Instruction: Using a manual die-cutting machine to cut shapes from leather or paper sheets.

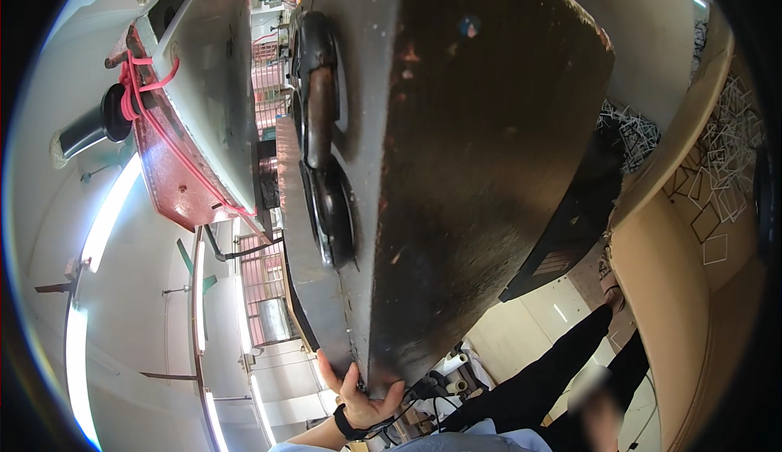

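Observation:
The view is turned sideways, with ceiling lights along the left and the floor at the right. A large dark, scuffed metal machine body (481,159) fills the middle, with a curved black handle (319,126) on its narrow grey side. My left hand (362,399), wearing a black wristband, touches the body's lower corner. Its fingers are spread, the thumb apart from them; I see nothing held. My right hand (601,429) is low by dark trousers (538,362), smeared, its fingers unreadable.
A pale panel with a red frame (175,183) and pink cord (130,98) is at upper left. A tan curved bin wall (660,289) stands right, beside heaped thin square frames (729,142). Cables and white rolls (452,364) lie near the lower middle.

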Tool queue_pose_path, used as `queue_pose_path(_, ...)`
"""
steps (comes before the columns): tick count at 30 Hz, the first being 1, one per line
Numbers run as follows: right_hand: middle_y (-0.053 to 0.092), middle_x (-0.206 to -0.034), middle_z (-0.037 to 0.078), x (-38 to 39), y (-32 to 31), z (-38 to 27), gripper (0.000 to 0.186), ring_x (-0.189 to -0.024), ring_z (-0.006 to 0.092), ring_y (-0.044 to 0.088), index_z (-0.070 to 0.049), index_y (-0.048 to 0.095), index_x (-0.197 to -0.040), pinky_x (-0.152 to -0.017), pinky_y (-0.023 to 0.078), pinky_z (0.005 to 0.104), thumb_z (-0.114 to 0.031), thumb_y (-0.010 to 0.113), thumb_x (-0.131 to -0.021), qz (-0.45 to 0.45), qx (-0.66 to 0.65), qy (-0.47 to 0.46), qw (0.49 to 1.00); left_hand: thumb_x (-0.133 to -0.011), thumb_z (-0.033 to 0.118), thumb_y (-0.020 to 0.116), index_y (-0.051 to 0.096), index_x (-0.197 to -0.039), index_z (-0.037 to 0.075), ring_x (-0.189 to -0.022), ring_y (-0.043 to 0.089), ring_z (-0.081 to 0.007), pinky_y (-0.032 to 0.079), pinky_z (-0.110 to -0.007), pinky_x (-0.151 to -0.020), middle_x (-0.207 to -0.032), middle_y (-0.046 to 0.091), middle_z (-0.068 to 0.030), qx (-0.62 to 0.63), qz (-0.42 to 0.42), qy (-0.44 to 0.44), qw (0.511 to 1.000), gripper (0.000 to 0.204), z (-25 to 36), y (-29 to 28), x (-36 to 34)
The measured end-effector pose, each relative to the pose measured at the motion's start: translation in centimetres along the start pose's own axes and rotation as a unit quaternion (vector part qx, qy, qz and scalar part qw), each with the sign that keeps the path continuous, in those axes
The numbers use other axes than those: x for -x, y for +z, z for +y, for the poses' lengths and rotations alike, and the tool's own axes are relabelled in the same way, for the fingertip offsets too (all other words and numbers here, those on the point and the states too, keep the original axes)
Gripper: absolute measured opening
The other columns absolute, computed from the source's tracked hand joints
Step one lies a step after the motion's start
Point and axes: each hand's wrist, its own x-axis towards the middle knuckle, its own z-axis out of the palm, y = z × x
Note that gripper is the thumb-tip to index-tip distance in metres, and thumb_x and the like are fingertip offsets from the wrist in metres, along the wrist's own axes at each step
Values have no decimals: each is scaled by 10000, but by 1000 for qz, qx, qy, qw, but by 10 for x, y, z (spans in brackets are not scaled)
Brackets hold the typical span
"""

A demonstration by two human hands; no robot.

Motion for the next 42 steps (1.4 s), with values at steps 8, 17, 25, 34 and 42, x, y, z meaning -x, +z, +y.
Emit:
queue_pose_path(8,620,-1220,228,13,-6,-36,317,-1108,376,605,16,601,-1226,-967,466,411,-159,576,-962,22,13,-29,999,-710,283,828,369,-1405,35,-1397,207,-554,204,-611,-1118,-1502,111,-433,6,-13,4,1000,869,4,-4,-2)
queue_pose_path(17,681,-1053,122,95,-42,-196,236,-975,214,667,28,651,-1110,-870,517,316,-92,648,-907,94,-226,-100,964,-724,289,786,441,-1412,7,-1382,261,-555,242,-605,-1080,-1492,218,-418,38,-22,58,997,819,0,-5,-19)
queue_pose_path(25,668,-1054,82,206,-116,-427,251,-937,158,654,-17,629,-1178,-767,555,286,-121,591,-953,206,42,-319,924,-759,220,755,462,-1427,53,-1419,242,-510,254,-598,-1098,-1543,221,-335,248,-62,88,963,748,-10,-35,-29)
queue_pose_path(34,649,-1168,159,134,-199,-586,445,-1000,220,665,7,527,-1316,-811,564,317,-290,576,-988,67,167,-250,951,-773,241,748,506,-1401,72,-1422,278,-459,258,-547,-1134,-1545,272,-285,285,-53,77,954,694,-10,-46,-38)
queue_pose_path(42,566,-1371,139,-62,-241,-614,481,-1261,194,520,-27,482,-1404,-1014,451,332,-270,552,-996,-123,350,-333,867,-727,267,789,576,-1309,83,-1411,301,-457,231,-582,-1133,-1528,321,-262,302,-98,-43,947,646,3,-57,-38)
